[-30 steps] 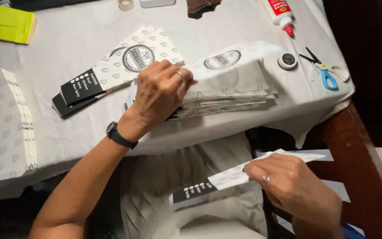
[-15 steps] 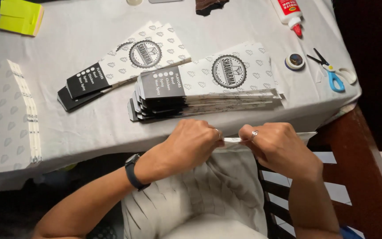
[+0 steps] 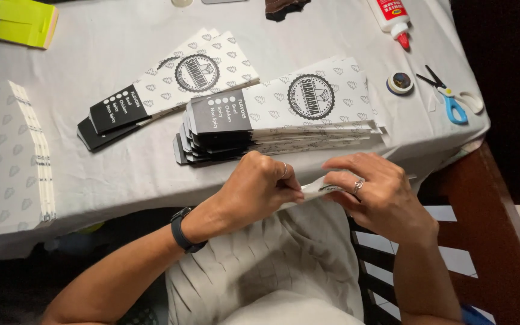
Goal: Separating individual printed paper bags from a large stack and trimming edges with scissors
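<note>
**A:** In the head view, where did you have the paper sleeve (image 3: pixel 313 189)?

**B:** You held it between both hands, just off the near edge of the table (image 3: pixel 121 174), above your lap. Your left hand (image 3: pixel 259 188) was closed around its left end, fingers curled tight, and your right hand (image 3: pixel 379 194) pinched the other end from 3 o'clock. Only a small strip of it showed between them.

**A:** Which way did it run?

**B:** Its long axis lay roughly 9 to 3 o'clock, the same way as the tall stack (image 3: pixel 278 123) of folded sleeves on the table. That stack sat at 12 o'clock from your hands, near but not touching. I judged both hands about equally close to it, the left slightly nearer to its dark end.

**A:** Anything else around?

**B:** A smaller stack (image 3: pixel 170 90) lay at 11 o'clock, slanted. The scissors (image 3: pixel 451 99) and the glue bottle (image 3: pixel 390 15) were well apart at 1 o'clock, and the flat sheets (image 3: pixel 7 162) sat at 9 o'clock.
</note>
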